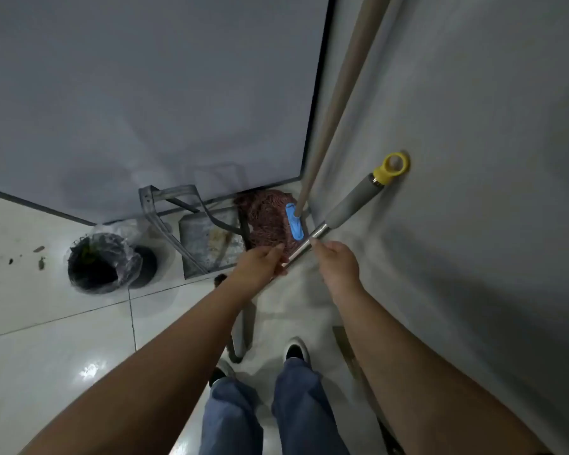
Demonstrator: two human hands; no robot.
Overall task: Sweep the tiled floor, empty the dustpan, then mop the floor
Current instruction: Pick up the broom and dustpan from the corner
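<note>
Head view, both hands' fingers clamped on broom handle (339,213) (yellow loop up-right), left hand (260,262), right hand (337,264).

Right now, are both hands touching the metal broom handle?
Touching. The head view shows the left hand and right hand each pinching the metal broom handle below its grey grip.

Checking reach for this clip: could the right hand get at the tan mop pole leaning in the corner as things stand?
Probably yes. The right hand is on the metal handle, and the tan mop pole stands just beyond it with nothing between.
</note>
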